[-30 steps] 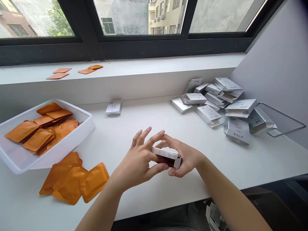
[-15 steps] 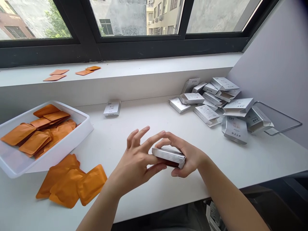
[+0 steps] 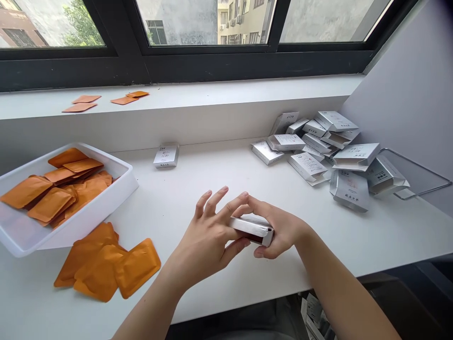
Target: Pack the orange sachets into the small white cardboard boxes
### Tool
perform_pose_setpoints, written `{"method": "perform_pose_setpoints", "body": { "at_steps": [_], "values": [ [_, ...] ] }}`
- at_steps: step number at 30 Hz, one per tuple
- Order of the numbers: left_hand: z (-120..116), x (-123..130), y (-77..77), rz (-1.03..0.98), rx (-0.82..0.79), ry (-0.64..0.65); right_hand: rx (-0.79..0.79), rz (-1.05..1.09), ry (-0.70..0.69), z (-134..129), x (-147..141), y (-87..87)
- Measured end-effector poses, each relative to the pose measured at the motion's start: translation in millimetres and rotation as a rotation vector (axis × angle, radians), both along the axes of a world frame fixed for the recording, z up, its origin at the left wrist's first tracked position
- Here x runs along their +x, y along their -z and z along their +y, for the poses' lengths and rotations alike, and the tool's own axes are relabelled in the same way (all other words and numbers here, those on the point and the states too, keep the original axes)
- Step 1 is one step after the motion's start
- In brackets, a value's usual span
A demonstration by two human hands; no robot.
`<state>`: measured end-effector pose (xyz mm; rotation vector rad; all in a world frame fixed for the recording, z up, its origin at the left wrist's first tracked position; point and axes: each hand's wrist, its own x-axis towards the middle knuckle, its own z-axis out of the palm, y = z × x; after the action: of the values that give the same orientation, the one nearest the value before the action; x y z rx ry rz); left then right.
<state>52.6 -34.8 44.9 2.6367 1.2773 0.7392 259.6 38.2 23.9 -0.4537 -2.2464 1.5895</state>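
Note:
Above the middle of the white table, a small silver box [image 3: 252, 228] is held between my two hands, tilted with a narrow side towards me. My right hand [image 3: 286, 231] grips its right end, thumb below and fingers over the top. At the left end, the thumb and index finger of my left hand [image 3: 208, 238] pinch the box near its dark open side, while the other fingers spread outward. What lies inside the box is hard to make out. Several orange sachets [image 3: 138, 267] lie in a loose heap left of my left forearm.
A white plastic tray [image 3: 122, 196] of orange sachets stands at the left. One silver box [image 3: 166, 156] lies near the back wall; many more silver boxes [image 3: 307, 167] are piled at the right beside a wire stand [image 3: 424, 165]. Flat orange packets [image 3: 123, 100] rest on the windowsill.
My left hand has slid slightly right along the box, covering more of its left end. The whole view has shifted a little; my right grip looks the same.

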Motion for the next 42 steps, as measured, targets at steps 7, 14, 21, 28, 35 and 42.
{"method": "perform_pose_setpoints", "body": {
  "at_steps": [7,14,21,28,35,42],
  "values": [
    [1,-7,-15.4,-0.233,0.277,-0.038,-0.033,0.139,-0.043,0,-2,-2.3],
    [5,-2,-9.8,-0.295,0.333,-0.078,0.035,0.055,0.013,-3,-3,-1.0],
    [9,-2,-4.2,-0.310,0.201,-0.023,0.095,0.025,0.008,-5,-5,8.8],
    [11,-5,-2.6,-0.274,0.205,-0.018,0.118,-0.014,0.010,-4,-5,9.3],
    [13,-6,-1.3,-0.209,0.305,-0.052,0.072,-0.012,-0.059,5,-9,9.5],
    [14,-7,-2.7,-0.189,0.359,-0.040,-0.002,-0.025,-0.133,13,-15,22.3]
  ]
}}
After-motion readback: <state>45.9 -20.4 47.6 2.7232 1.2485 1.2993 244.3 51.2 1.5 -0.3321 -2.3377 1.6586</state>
